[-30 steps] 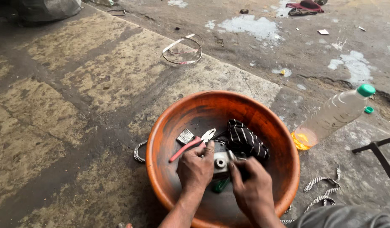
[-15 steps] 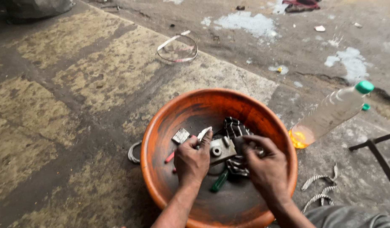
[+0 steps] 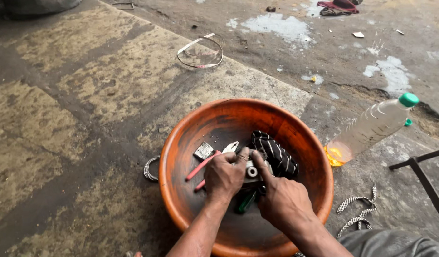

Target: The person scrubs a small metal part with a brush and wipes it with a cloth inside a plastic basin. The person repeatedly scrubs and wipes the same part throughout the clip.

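Both my hands are inside a large orange basin (image 3: 181, 138) on the ground. My left hand (image 3: 223, 177) and my right hand (image 3: 281, 202) together grip a small grey metal part (image 3: 251, 171) with a round hole. Red-handled pliers (image 3: 207, 164) lie under my left hand. A small flat metal piece (image 3: 203, 151) rests beside them. A black striped cloth (image 3: 275, 154) lies at the far side of the part. A green-handled tool (image 3: 245, 202) shows between my wrists.
A plastic bottle with a green cap (image 3: 371, 128) lies tilted to the right of the basin. A wire loop (image 3: 199, 53) lies farther off on the stained concrete. A coil of wire (image 3: 151, 167) sits at the basin's left. Patterned cord (image 3: 360, 209) and a dark metal frame (image 3: 419, 176) are at right.
My right hand has drawn in to the metal part and both hands have closed around it. The view has shifted, so the basin sits more to the centre.
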